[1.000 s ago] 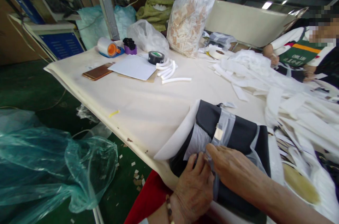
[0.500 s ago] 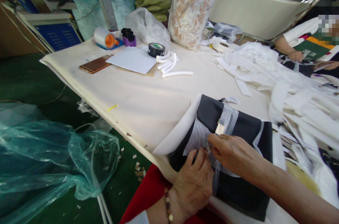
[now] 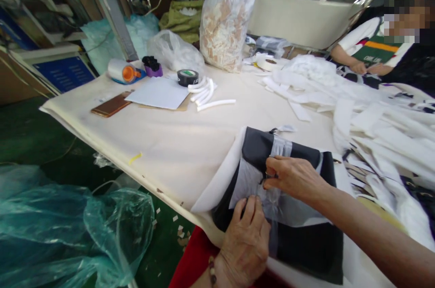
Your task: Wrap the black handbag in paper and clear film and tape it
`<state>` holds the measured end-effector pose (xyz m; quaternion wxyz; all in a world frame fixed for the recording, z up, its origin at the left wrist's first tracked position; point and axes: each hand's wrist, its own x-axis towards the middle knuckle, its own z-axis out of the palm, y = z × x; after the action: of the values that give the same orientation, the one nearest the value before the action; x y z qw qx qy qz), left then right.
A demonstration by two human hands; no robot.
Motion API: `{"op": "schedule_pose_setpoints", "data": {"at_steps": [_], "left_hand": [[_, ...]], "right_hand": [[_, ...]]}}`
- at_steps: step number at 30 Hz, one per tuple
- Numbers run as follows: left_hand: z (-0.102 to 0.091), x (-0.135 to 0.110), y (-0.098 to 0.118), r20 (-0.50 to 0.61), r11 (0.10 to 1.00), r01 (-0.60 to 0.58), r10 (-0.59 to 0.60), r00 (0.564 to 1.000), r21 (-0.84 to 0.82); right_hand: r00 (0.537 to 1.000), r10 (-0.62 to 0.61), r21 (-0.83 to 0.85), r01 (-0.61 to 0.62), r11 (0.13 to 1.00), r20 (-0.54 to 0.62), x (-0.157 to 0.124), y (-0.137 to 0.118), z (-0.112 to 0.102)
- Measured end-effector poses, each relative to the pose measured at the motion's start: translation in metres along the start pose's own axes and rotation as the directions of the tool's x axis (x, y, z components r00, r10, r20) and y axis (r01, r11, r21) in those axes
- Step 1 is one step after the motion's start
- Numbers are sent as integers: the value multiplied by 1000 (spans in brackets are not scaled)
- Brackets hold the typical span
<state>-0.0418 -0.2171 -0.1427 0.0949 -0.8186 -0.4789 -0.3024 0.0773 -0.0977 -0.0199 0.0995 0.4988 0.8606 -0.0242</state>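
Note:
A black bag [image 3: 306, 247] lies on the worktable, with a pale wrapping sheet [image 3: 246, 179] over its middle and clear plastic film [image 3: 273, 197] around a band across it. My left hand [image 3: 244, 238] rests on the near side of the bag, its bent fingers pressed together on the film. Just beyond it my right hand [image 3: 294, 177] is closed in a pinch over the bunched film, near a small dark part. Its fingers cover what lies right under them. White padding [image 3: 217, 183] shows beneath the bag's left side.
White foam strips [image 3: 350, 120] are heaped at the right. Farther back are a phone [image 3: 110, 104], paper sheets [image 3: 158, 93], black tape [image 3: 187, 77] and a large bag of scraps [image 3: 222, 29]. Teal plastic [image 3: 68, 229] hangs left of the table edge. A co-worker's hands [image 3: 369, 68] work at the far right.
My right hand has turned and drawn its fingers in over the band, covering a shiny plate that showed before. The left hand stays pressed on the bag. The whole view has shifted slightly.

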Motion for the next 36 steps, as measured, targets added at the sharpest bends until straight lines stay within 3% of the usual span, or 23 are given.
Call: {"op": "schedule_pose_setpoints", "data": {"at_steps": [3, 7, 9, 11, 13, 15, 18, 20, 21, 25, 30, 36], "left_hand": [[2, 4, -1, -128, 1000, 16, -17, 992, -8], [-4, 10, 0, -224, 995, 64, -78, 972, -70], [-12, 12, -1, -223, 980, 98, -136, 965, -175], [-22, 14, -4, -193, 930, 165, -237, 952, -329], [-32, 20, -8, -96, 842, 273, -354, 930, -466], [-40, 32, -11, 96, 728, 436, -459, 883, -529], [-46, 57, -13, 408, 567, 683, -549, 730, -460], [-45, 72, -14, 498, 516, 763, -579, 645, -388], [-43, 78, -14, 512, 509, 777, -587, 628, -370], [-35, 91, -20, 572, 471, 806, -572, 588, -358], [-34, 102, -21, 617, 430, 837, -570, 543, -339], [-38, 110, -15, 668, 371, 861, -546, 506, -348]], "right_hand": [[982, 31, 67, -19, 998, -185, -22, 4, 4], [822, 53, 141, 33, 989, -566, -72, -11, 31], [761, 65, 163, 55, 985, -646, -91, -22, 52], [731, 99, 185, 38, 982, -675, -102, -31, 72], [705, 170, 235, -5, 972, -688, -105, -37, 85], [661, 243, 288, -42, 957, -710, -103, -40, 90], [612, 313, 349, -65, 935, -726, -97, -38, 89], [622, 367, 411, -79, 908, -691, -94, -36, 89], [643, 402, 453, -96, 886, -651, -92, -36, 89], [722, 530, 611, -188, 769, -444, -88, -40, 91], [802, 556, 727, -247, 641, -218, -88, -47, 87], [822, 539, 733, -252, 632, -182, -90, -48, 91]]}}
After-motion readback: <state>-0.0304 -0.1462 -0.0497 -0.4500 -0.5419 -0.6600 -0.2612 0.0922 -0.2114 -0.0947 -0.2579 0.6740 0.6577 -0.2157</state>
